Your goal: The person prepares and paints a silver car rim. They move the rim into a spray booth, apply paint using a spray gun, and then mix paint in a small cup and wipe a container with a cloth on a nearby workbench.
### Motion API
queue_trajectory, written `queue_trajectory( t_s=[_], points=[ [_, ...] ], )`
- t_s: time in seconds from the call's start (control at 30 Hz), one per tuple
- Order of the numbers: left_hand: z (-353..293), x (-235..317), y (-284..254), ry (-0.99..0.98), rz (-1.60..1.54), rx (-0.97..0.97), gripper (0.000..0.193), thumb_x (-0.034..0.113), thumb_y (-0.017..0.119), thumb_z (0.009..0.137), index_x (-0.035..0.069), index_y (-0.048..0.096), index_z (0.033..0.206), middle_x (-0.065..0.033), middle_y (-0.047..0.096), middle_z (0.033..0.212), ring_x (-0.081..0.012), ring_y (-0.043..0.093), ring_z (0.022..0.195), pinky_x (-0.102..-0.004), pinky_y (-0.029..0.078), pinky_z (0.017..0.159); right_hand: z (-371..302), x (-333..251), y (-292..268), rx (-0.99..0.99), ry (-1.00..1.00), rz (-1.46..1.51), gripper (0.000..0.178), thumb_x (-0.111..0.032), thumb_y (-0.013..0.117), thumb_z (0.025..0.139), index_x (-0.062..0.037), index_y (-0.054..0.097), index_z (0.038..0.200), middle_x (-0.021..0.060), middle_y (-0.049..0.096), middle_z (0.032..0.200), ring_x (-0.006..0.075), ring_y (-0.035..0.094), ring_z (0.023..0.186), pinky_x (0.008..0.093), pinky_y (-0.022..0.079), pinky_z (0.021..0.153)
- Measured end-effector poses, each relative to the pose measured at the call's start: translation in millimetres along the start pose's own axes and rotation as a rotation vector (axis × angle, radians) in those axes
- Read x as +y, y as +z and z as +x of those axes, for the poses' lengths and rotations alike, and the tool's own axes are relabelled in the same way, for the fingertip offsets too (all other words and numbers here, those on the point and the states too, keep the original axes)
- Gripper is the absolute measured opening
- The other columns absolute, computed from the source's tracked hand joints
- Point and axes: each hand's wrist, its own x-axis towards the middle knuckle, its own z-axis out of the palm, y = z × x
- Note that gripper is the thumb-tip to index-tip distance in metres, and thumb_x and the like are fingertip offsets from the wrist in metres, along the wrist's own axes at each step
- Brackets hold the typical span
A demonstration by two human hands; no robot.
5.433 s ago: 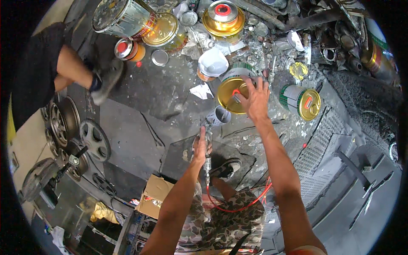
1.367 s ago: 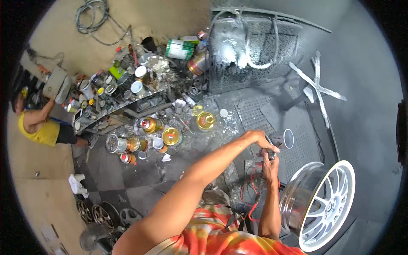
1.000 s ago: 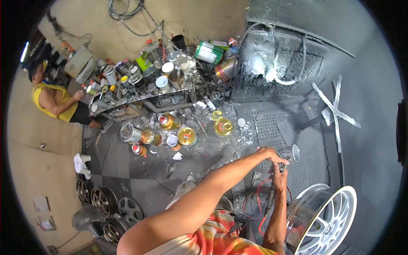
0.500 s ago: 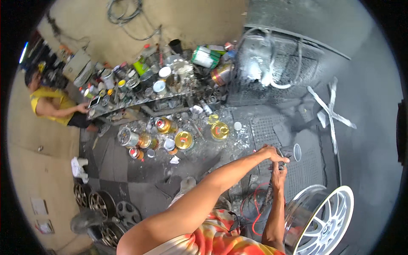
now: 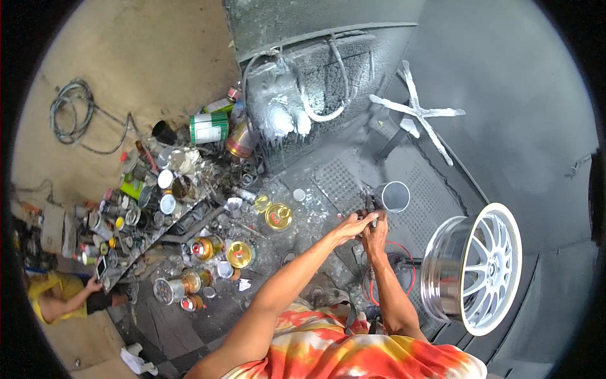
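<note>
My right hand (image 5: 375, 235) is wrapped round the grip of a spray gun (image 5: 396, 196) with a round grey cup. Against the back of the gun, my left hand (image 5: 353, 227) has its fingers closed at the same spot as my right thumb. The fingers hide most of the gun's body. Below my right wrist, a red air hose (image 5: 413, 262) loops down beside my forearm. To my right is a wheel rim (image 5: 491, 265) with white spokes, a pale lip and a shiny metal barrel, apart from both hands.
Golden cans (image 5: 278, 216), jars and a white lid (image 5: 298, 195) stand on the paint-spattered floor to my left. Beyond them is a bench (image 5: 151, 237) crowded with paint tins. A person in yellow (image 5: 60, 294) holds a phone at far left. A paint-coated cross-shaped stand (image 5: 416, 112) lies ahead.
My view has swung to the right, so the bench, cans and person sit further left. Both hands remain at the spray gun, and the wheel rim now shows whole.
</note>
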Motion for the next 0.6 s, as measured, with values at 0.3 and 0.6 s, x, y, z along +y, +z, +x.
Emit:
queue_trajectory(
  t_s=[0.3,0.6],
  points=[
    [-12,17,-46,0.131,-0.011,-0.030,0.078,0.069,0.064,0.095,-0.001,0.065,0.127,-0.0080,0.067,0.115,-0.0183,0.060,0.108,-0.0342,0.051,0.093,32,-44,52,0.168,-0.083,-0.052,0.037,-0.014,0.070,0.098,-0.0003,0.057,0.130,0.0200,0.067,0.106,0.0337,0.063,0.089,0.0457,0.051,0.075],
    [-30,19,-85,0.326,0.046,0.275,0.088,0.070,0.040,0.105,-0.005,0.045,0.151,-0.0209,0.057,0.143,-0.0305,0.056,0.129,-0.0372,0.046,0.106,76,-109,85,0.063,0.383,0.210,0.027,-0.025,0.066,0.105,-0.0013,0.066,0.118,-0.0001,0.062,0.080,0.0076,0.049,0.064,0.0291,0.040,0.055]
  ],
)
